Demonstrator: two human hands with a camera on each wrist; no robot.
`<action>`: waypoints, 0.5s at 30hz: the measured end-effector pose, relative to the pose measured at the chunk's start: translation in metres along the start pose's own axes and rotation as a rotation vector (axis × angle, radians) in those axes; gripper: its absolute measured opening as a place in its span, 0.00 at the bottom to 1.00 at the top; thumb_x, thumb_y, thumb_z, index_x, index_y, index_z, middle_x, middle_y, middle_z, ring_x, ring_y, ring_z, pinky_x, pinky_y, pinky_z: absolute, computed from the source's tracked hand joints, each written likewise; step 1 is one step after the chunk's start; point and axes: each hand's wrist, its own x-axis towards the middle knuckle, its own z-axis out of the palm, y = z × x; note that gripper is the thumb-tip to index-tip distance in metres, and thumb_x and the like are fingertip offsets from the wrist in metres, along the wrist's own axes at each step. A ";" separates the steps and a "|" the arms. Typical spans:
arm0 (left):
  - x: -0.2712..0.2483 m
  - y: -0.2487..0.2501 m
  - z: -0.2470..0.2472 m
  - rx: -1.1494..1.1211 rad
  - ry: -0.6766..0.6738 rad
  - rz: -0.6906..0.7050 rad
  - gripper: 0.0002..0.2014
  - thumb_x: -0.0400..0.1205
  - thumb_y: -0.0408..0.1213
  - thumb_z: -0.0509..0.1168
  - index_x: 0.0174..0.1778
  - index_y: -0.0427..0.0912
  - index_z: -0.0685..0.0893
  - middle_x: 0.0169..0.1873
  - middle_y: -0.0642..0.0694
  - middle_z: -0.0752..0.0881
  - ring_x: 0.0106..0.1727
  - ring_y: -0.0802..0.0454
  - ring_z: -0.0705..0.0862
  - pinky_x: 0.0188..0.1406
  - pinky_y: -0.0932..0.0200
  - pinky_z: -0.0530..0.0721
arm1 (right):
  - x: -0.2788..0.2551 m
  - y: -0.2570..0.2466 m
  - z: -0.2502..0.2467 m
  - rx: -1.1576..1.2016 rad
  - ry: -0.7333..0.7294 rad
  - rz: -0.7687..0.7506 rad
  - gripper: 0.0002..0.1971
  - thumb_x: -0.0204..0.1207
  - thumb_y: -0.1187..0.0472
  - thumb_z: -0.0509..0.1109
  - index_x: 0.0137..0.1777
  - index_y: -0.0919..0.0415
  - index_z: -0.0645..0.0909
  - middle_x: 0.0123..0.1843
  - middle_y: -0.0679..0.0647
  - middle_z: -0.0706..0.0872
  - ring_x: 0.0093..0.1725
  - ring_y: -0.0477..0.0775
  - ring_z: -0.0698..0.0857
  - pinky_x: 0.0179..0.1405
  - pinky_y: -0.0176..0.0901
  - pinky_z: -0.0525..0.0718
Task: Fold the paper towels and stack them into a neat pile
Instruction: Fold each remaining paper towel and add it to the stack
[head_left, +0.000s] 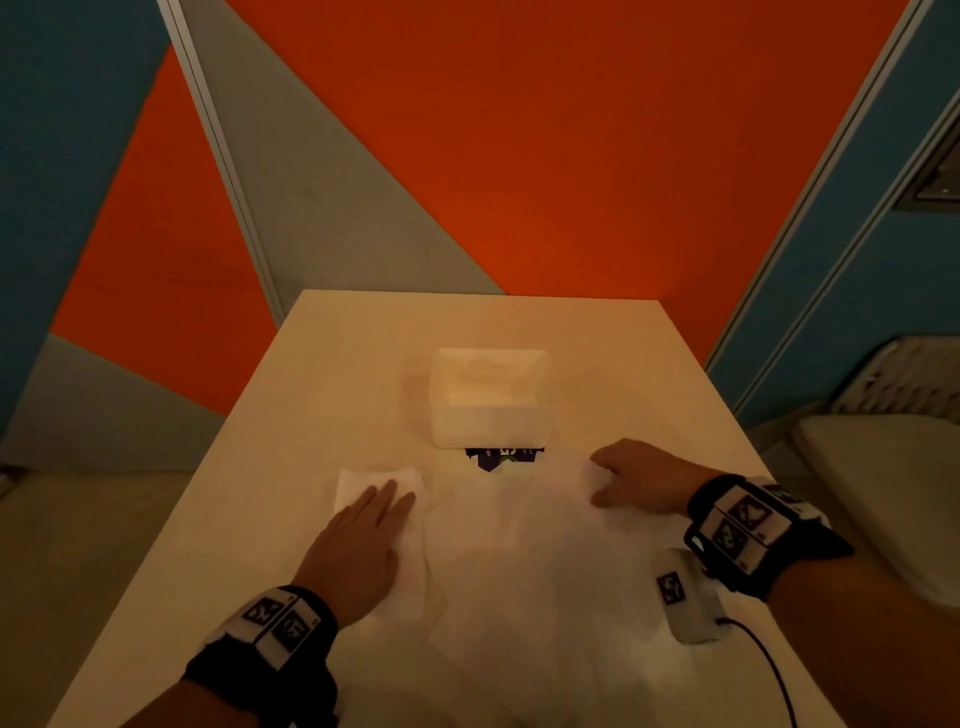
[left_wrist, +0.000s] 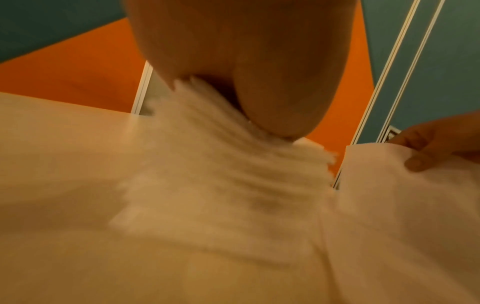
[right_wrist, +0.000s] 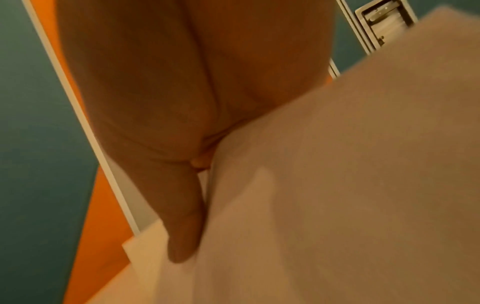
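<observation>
Pale table (head_left: 322, 364) under everything, backed by an orange and blue wall; toward its far end a translucent plastic box (head_left: 491, 397) with a dark printed packet (head_left: 501, 457) peeking from beneath its near edge

Spread over the table's near half, a large unfolded paper towel (head_left: 545, 561): thin, limp, nearly weightless, apt to wrinkle, drift or tear if tugged hard. Best taken at a corner or along an edge, with a light pinch, then laid over and smoothed flat from the crease outward

Just left of it, overlapping its left edge or touching it, a smaller folded towel stack (head_left: 379, 493) (left_wrist: 233, 174), layered edges showing in the left wrist view; soft and easily skewed, so steadied from above rather than gripped

Left hand (head_left: 358, 540) flat on that stack, fingers straight and together, pressing down

Right hand (head_left: 639, 480) at the big sheet's far right corner, thumb and curled fingers pinching the edge (left_wrist: 426, 152) (right_wrist: 182, 205)

Beside the right wrist, a small white device (head_left: 685, 597) with a dark cable
</observation>
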 end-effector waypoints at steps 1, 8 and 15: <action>0.001 0.002 -0.006 -0.061 0.024 0.000 0.31 0.83 0.46 0.46 0.84 0.51 0.47 0.84 0.49 0.46 0.84 0.50 0.47 0.81 0.58 0.49 | -0.005 -0.007 -0.006 0.077 0.047 -0.039 0.14 0.78 0.56 0.71 0.60 0.61 0.84 0.58 0.53 0.84 0.59 0.56 0.83 0.58 0.45 0.79; 0.000 0.051 -0.062 -1.116 -0.074 -0.183 0.29 0.73 0.66 0.62 0.51 0.43 0.88 0.48 0.48 0.90 0.44 0.52 0.87 0.41 0.60 0.78 | -0.035 -0.058 -0.019 0.760 0.320 -0.156 0.07 0.78 0.64 0.70 0.48 0.69 0.86 0.45 0.62 0.91 0.41 0.58 0.90 0.45 0.51 0.88; -0.002 0.068 -0.096 -1.712 -0.284 -0.104 0.36 0.68 0.68 0.57 0.65 0.48 0.83 0.56 0.42 0.88 0.57 0.40 0.85 0.59 0.43 0.82 | -0.048 -0.074 -0.013 1.301 0.435 -0.217 0.08 0.79 0.67 0.67 0.53 0.68 0.86 0.51 0.67 0.90 0.48 0.65 0.89 0.49 0.59 0.87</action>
